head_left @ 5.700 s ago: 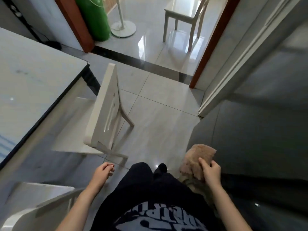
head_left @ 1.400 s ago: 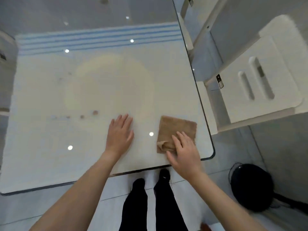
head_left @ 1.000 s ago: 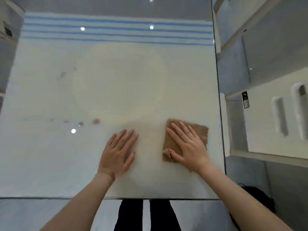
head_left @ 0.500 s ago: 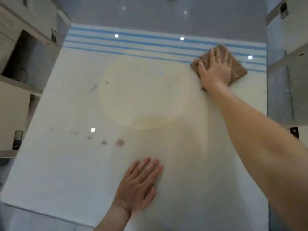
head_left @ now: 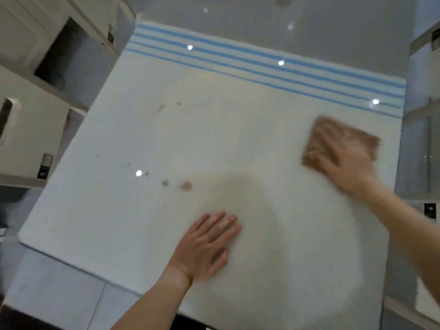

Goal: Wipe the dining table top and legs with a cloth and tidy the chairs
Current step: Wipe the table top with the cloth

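The glossy white dining table top (head_left: 214, 144) fills the view, with blue stripes across its far part. A folded brown cloth (head_left: 319, 136) lies flat on its right side, below the stripes. My right hand (head_left: 345, 160) presses flat on the cloth, blurred by motion. Flat on the bare table near the front edge rests my left hand (head_left: 207, 246), fingers spread, holding nothing. A few small brown stains (head_left: 185, 186) mark the surface left of centre, and fainter ones (head_left: 161, 107) sit farther back.
White chairs stand along the table's left side (head_left: 28, 129) and right side (head_left: 426, 139), seen partly past the table edges. Grey tiled floor (head_left: 59, 291) shows below the front left corner.
My right hand has drawn the cloth back from the blue stripes toward me along the right side of the table. My left hand stays flat near the front edge.
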